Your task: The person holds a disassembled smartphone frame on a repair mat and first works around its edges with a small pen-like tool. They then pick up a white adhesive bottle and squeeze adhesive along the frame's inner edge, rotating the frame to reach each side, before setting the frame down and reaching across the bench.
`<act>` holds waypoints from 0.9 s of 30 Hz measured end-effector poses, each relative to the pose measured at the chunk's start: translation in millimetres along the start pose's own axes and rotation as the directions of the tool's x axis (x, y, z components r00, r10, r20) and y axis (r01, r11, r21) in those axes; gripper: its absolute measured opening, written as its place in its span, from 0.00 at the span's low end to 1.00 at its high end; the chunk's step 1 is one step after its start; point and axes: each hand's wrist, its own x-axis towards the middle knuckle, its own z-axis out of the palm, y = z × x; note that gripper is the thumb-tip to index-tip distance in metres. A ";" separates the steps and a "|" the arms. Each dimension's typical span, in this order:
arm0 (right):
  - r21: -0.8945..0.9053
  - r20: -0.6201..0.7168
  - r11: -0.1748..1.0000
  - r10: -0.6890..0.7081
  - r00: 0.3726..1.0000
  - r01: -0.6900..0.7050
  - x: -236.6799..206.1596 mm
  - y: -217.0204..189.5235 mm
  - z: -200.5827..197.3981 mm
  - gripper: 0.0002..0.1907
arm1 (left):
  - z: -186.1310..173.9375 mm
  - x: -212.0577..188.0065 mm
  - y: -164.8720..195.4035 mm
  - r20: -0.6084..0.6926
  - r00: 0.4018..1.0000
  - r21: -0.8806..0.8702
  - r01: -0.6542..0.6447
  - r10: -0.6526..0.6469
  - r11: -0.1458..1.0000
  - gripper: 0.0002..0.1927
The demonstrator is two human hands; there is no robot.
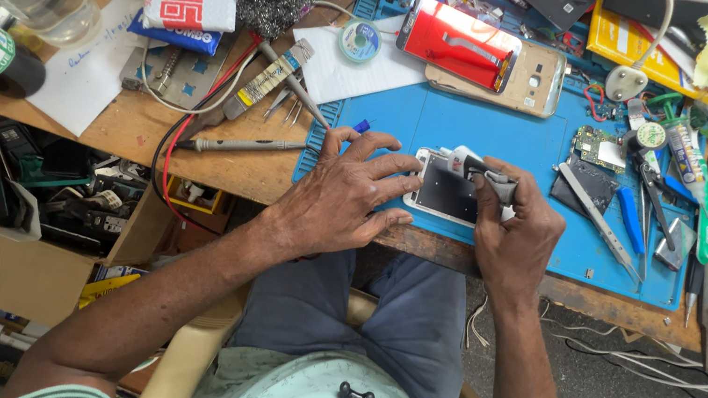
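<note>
**A:** What do I have closest to me?

**B:** From my seat I see both forearms reaching up from the lap to the bench edge. My left hand [341,189] lies flat, palm down, fingers spread, their tips pressing the left edge of the opened phone [444,188]. It grips nothing.

**A:** And the other one?

**B:** My right hand [515,226] is bent at the wrist and curled over the phone's right side, thumb and forefinger pinched on a small grey tool [491,179] whose tip rests at the phone's upper edge.

**A:** Where does the phone sit?

**B:** On the near part of the blue work mat [516,130], close to the bench edge, between my two hands.

**A:** Farther out?

**B:** A bare circuit board [600,148] and tweezers [599,221] lie right of my hand. Beyond, a red-backed phone [460,43] lies across another phone frame, and a solder reel [359,41] sits on white paper to its left.
</note>
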 end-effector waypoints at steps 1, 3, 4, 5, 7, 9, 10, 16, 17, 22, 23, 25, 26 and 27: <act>0.007 -0.008 1.000 -0.005 1.000 0.005 -0.2 0.7 1.1 0.10 | 0.2 0.7 -0.5 -0.005 1.000 0.004 -0.001 0.001 1.000 0.21; 0.023 -0.013 1.000 -0.011 1.000 0.011 -0.7 2.2 3.2 0.09 | 0.3 1.3 -1.6 -0.002 1.000 0.005 -0.004 0.004 1.000 0.21; 0.029 0.000 1.000 0.007 1.000 -0.007 -1.2 2.9 3.8 0.09 | 0.5 0.4 -1.1 0.002 1.000 0.002 -0.001 0.001 1.000 0.21; 0.035 0.010 0.999 0.025 1.000 -0.025 -1.7 3.8 4.2 0.09 | 0.8 -0.1 -0.8 0.003 1.000 -0.002 0.002 -0.002 1.000 0.21; 0.028 0.014 0.999 0.029 0.999 -0.030 -2.3 5.3 4.9 0.10 | 1.3 0.7 -1.5 0.003 1.000 -0.009 0.002 -0.002 1.000 0.21; 0.001 0.011 1.000 0.009 1.000 -0.009 -2.9 6.4 5.6 0.10 | 1.5 0.3 -1.5 -0.002 1.000 0.001 -0.004 0.004 1.000 0.21; -0.002 0.012 1.000 0.009 1.000 -0.009 -2.9 6.8 6.1 0.10 | 1.3 0.2 -1.6 -0.006 1.000 0.007 -0.007 0.007 1.000 0.21; 0.004 0.016 1.000 0.001 1.000 -0.001 -1.9 6.9 7.4 0.09 | 0.5 0.4 -1.1 0.000 1.000 -0.004 -0.003 0.003 1.000 0.20; 0.011 0.018 1.000 0.000 1.000 -0.001 -1.8 6.7 7.3 0.09 | 0.4 0.1 -0.8 0.002 1.000 -0.004 -0.001 0.001 1.000 0.20; 0.016 0.019 1.000 0.019 1.000 -0.019 -1.3 3.9 8.3 0.09 | 0.5 0.7 -0.9 0.005 1.000 0.000 -0.001 0.001 1.000 0.20; 0.017 0.019 1.000 0.022 1.000 -0.023 -1.4 3.1 9.1 0.09 | 0.3 0.5 -1.0 0.005 1.000 0.004 -0.003 0.003 1.000 0.20; 0.017 0.013 1.000 0.019 1.000 -0.019 -1.7 1.5 10.3 0.09 | 0.1 0.0 -0.8 0.005 1.000 0.012 -0.006 0.006 1.000 0.21; 0.017 0.007 1.000 0.011 1.000 -0.011 -1.8 0.7 10.9 0.09 | 0.0 -0.1 -0.8 0.005 1.000 0.009 -0.003 0.003 1.000 0.21; 0.017 0.000 1.000 0.003 1.000 -0.003 -1.8 0.2 11.3 0.09 | 0.1 0.2 -0.8 0.005 1.000 0.006 -0.001 0.001 1.000 0.21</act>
